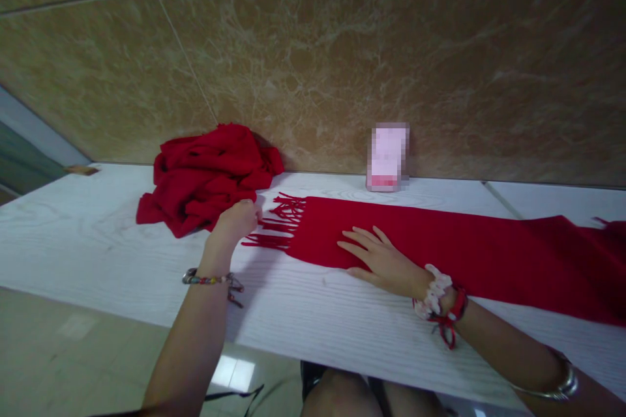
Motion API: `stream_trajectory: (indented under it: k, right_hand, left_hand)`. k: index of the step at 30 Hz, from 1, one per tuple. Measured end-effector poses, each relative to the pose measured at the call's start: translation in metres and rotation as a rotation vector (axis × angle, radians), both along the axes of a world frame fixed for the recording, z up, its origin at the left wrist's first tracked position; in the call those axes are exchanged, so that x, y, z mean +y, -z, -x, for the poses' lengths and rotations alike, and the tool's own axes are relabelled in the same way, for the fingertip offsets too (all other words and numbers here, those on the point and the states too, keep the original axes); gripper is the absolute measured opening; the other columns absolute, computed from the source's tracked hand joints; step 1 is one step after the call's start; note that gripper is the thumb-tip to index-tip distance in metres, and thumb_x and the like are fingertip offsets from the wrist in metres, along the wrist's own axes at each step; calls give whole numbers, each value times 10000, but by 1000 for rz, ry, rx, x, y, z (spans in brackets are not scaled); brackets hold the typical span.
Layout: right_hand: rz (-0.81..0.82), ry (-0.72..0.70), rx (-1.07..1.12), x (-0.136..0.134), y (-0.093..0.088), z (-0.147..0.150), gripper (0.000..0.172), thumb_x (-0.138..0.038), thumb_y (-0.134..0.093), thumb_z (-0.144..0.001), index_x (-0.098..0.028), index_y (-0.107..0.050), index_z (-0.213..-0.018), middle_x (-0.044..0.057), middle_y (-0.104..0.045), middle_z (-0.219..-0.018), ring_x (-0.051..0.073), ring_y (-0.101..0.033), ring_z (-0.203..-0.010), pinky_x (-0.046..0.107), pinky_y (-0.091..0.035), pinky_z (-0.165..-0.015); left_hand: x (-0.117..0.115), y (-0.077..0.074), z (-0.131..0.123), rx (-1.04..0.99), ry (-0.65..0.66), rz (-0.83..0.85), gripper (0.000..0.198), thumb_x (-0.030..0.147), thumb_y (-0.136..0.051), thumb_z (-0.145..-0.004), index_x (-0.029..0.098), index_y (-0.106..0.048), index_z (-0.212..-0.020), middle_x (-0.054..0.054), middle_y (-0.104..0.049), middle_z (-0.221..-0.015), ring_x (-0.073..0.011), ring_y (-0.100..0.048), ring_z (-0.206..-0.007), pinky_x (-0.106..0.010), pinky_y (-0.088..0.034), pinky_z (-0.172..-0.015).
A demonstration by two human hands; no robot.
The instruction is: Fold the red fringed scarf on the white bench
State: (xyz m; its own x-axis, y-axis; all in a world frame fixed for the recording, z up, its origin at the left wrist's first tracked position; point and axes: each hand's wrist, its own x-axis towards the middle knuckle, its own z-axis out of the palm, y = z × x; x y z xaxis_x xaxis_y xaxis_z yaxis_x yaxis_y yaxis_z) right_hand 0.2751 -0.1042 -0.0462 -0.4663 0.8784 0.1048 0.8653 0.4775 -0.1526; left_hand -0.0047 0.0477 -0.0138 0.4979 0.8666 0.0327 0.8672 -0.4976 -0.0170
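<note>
A red scarf [420,241] lies stretched flat along the white table, its fringed end toward the left and its far end running out of view on the right. At the fringe, my left hand [239,216] is closed, with strands of the fringe reaching its fingertips; the back of the hand partly hides the grip. Fingers spread, my right hand [379,260] rests flat on the scarf near its fringed end. A crumpled heap of red cloth [210,176] sits just beyond my left hand, against the wall.
The white table [303,313] is narrow and backs onto a brown marbled wall [313,65]. A pink, blurred upright object [388,156] leans at the wall behind the scarf. A small brown piece [81,170] lies at the table's far left corner. Tiled floor shows below the front edge.
</note>
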Motion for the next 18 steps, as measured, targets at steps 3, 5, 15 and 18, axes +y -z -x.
stream_trajectory:
  k: [3,5,15,18]
  right_hand:
    - [7,8,8,0,-4,1,495,-455,-368,-861,-218,-398,-1293,98,-385,-1356,259,-268,-1269,541,-207,-1007]
    - [-29,46,16,0,-6,1,505,-458,-363,-861,-219,-378,-1306,94,-360,-1373,255,-235,-1283,541,-181,-1016]
    - [57,110,-49,1,-1,-2,527,-492,-308,-863,-252,-325,-1332,85,-287,-1410,298,-199,-1290,614,-156,-980]
    - [113,134,-9,5,-5,-2,528,-503,-346,-846,-260,-356,-1315,76,-303,-1404,293,-200,-1291,612,-152,-983]
  left_hand:
    - [-9,-2,-26,-125,224,-77,312,25,-413,-698,159,-604,-905,-70,-578,-969,-175,-532,-937,-268,-408,-848]
    - [-15,0,-46,-150,378,-40,303,49,-420,-719,166,-589,-942,-66,-568,-1007,-166,-525,-949,-265,-404,-860]
    - [-7,8,-16,65,-242,-98,251,78,-404,-758,163,-554,-940,-80,-577,-900,-186,-578,-837,-271,-451,-717]
    - [-12,5,-33,-6,-17,-122,256,89,-373,-782,146,-557,-951,-102,-558,-985,-197,-560,-886,-286,-452,-747]
